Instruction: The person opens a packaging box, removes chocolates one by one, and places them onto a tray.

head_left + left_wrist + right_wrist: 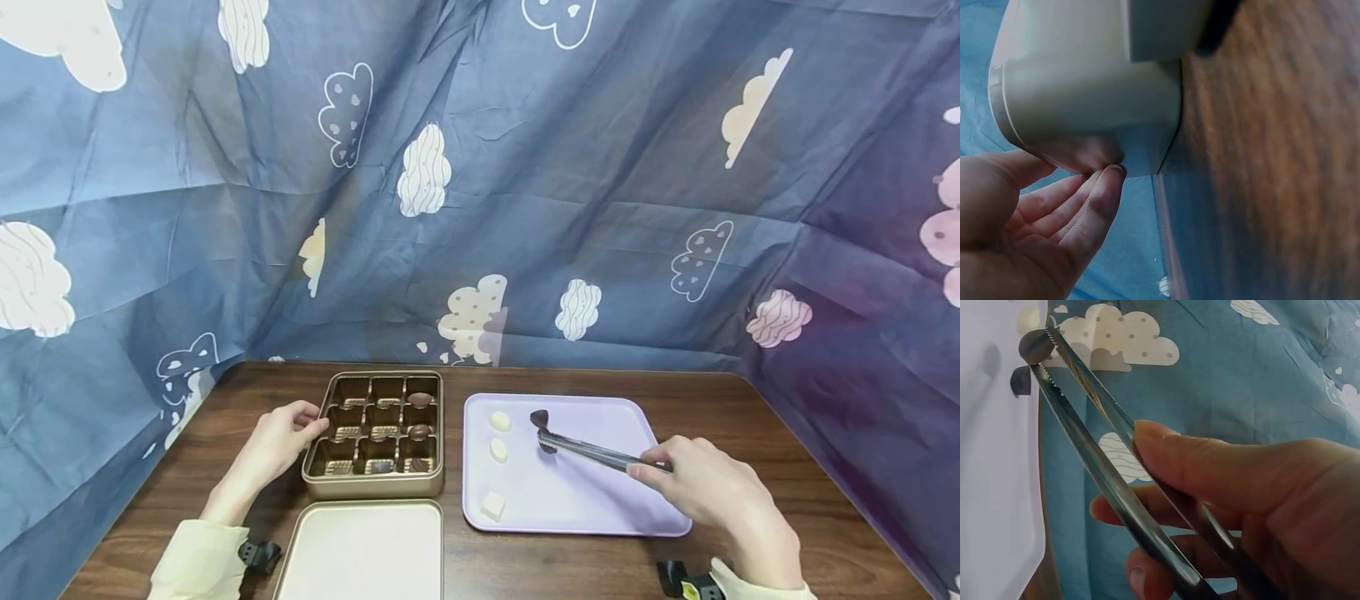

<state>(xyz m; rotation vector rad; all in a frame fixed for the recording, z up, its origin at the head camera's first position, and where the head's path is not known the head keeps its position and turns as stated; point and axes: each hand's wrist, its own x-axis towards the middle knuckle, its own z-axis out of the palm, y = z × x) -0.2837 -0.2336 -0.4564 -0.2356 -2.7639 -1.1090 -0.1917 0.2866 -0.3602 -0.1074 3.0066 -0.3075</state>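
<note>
My right hand point(712, 483) grips metal tongs point(592, 450) and reaches over a lilac tray point(585, 512). A round dark chocolate point(1036, 347) sits between the tongs' toothed tips in the right wrist view. Close by lies another dark chocolate point(538, 418), wedge-like in outline. Three white chocolates point(498, 451) are spread along the tray's left side. With its fingertips, my left hand point(273, 442) touches the left side of a gold tin point(375, 487). Inside is a divided insert point(347, 425); dark chocolates point(418, 432) occupy its right column, and a squarish one point(382, 467) sits in the front middle compartment.
The tin's pale lid point(363, 554) lies flat in front of the tin. Dark wood tabletop point(562, 571) runs beneath everything. A blue cloth point(480, 233) with cloud prints hangs behind the table and along its sides.
</note>
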